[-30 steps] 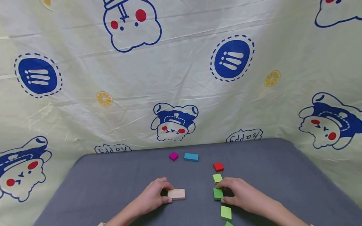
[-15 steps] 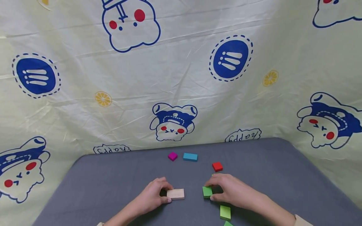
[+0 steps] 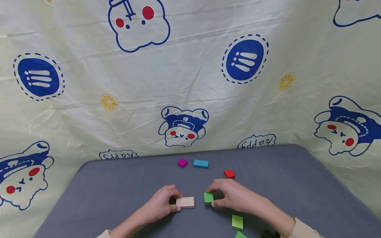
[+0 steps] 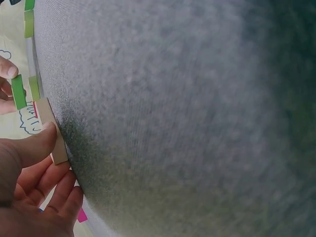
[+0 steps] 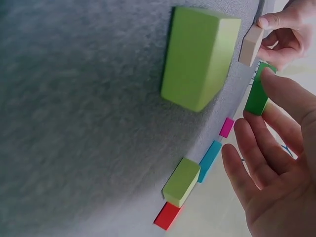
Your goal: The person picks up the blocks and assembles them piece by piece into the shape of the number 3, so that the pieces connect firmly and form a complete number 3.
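Note:
In the head view my left hand (image 3: 162,203) pinches the left end of a pale wooden block (image 3: 186,202), which lies flat on the grey table. Thumb and fingers of my right hand (image 3: 233,195) pinch a green block (image 3: 208,198) by its right side. A narrow gap separates the two blocks. The right wrist view shows the green block (image 5: 259,91) lifted off the cloth between thumb and fingertips. The left wrist view has my left thumb lying on the wooden block (image 4: 52,140), fingers on its other side.
A magenta block (image 3: 182,163) and a blue block (image 3: 200,164) lie at the back, with a red block (image 3: 229,174) nearer right. A light green block (image 3: 237,222) and another green block (image 3: 240,234) lie in front. A second light green block (image 5: 181,181) is hidden in the head view.
My right hand has carried the green block leftwards from the column of blocks towards the wooden block. My left hand and the wooden block have stayed in place.

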`<state>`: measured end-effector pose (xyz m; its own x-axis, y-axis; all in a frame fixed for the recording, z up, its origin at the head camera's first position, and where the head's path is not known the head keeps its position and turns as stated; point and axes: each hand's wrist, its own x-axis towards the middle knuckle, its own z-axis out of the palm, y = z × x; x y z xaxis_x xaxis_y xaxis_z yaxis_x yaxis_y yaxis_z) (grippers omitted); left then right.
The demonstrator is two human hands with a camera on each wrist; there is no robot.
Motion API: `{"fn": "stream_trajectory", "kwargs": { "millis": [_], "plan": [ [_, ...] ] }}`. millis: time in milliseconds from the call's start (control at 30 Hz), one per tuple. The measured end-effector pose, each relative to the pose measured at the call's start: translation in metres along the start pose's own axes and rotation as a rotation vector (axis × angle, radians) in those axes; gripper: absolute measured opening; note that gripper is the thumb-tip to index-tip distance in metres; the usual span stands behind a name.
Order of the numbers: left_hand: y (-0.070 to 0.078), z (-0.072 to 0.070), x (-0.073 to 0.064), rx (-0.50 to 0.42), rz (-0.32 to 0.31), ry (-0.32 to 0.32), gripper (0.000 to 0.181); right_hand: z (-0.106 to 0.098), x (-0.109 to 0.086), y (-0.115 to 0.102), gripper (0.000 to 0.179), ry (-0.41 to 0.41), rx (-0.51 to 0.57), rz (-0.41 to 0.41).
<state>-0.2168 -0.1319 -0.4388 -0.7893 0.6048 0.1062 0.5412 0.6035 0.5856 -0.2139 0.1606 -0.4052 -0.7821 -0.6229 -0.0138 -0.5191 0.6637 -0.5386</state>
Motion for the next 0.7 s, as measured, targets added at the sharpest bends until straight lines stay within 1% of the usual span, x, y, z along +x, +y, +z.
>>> {"fn": "stream_trajectory", "kwargs": {
  "millis": [400, 700],
  "plan": [
    [0.001, -0.002, 0.002, 0.017, 0.012, -0.009, 0.020, 0.007, 0.018, -0.006, 0.029, -0.037, 0.007, -0.021],
    [-0.001, -0.003, 0.002, 0.000, -0.028, -0.036, 0.018, 0.014, 0.028, -0.008, 0.030, -0.070, 0.026, -0.025]
  ]
}}
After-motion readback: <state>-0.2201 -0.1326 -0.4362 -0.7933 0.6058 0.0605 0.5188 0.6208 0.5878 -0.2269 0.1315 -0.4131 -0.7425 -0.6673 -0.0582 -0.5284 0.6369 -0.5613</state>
